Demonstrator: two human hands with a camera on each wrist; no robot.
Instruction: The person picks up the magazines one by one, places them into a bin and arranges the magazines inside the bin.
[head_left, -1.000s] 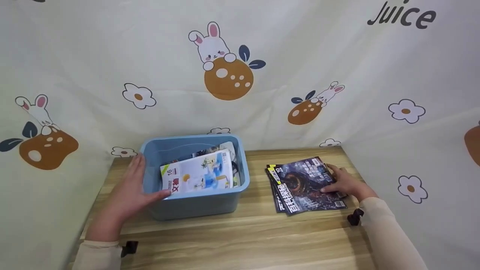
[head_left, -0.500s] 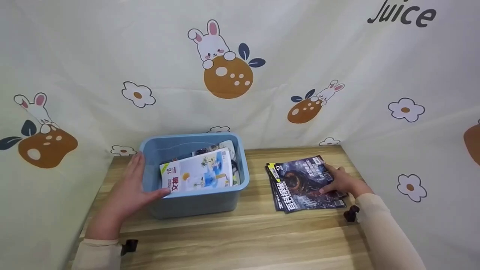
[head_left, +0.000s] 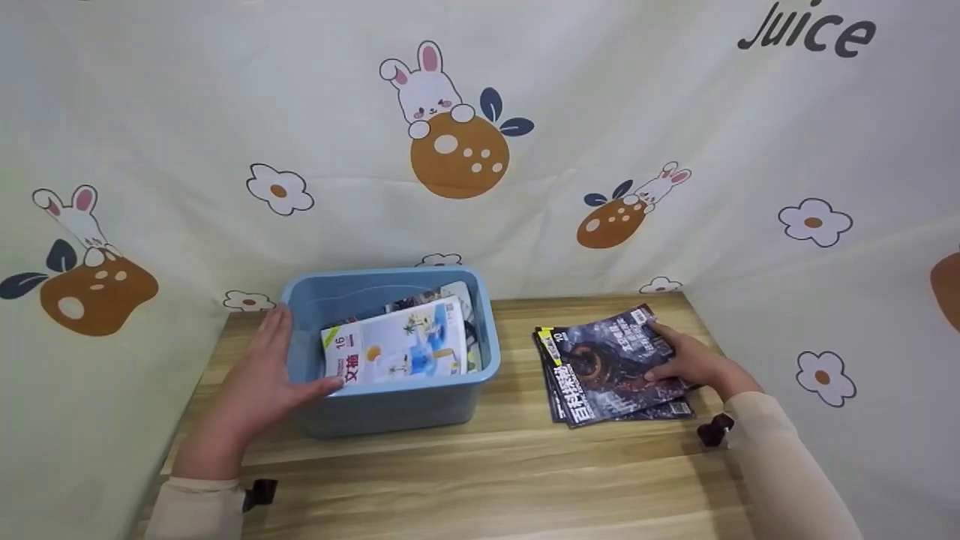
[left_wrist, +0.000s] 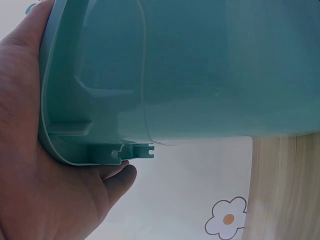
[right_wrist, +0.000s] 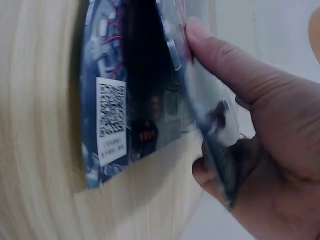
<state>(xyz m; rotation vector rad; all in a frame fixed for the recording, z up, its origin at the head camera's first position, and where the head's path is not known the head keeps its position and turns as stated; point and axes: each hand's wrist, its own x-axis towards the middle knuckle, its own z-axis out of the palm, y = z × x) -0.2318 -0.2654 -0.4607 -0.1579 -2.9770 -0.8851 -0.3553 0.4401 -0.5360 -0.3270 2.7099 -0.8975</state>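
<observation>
My left hand (head_left: 259, 382) rests against the near left corner of a light blue plastic bin (head_left: 390, 409). Its thumb lies at the front rim, its fingers along the left side; the left wrist view shows the hand (left_wrist: 55, 165) spanning the rim's corner. Inside the bin lie several magazines, a white-covered magazine (head_left: 397, 349) with a beach picture on top. At the right, my right hand (head_left: 694, 364) pinches the right edge of a dark magazine (head_left: 615, 367). That edge is lifted off the magazine beneath (right_wrist: 107, 145), whose QR code shows in the right wrist view.
The wooden tabletop (head_left: 480, 480) runs along the front and between the bin and the magazine pile. A pale curtain (head_left: 337, 232) printed with rabbits, oranges and flowers encloses the table at the back and sides.
The right edge of the top dark magazine has risen and turned slightly in my right hand, baring more of the cover below. My left hand and the bin stay in place.
</observation>
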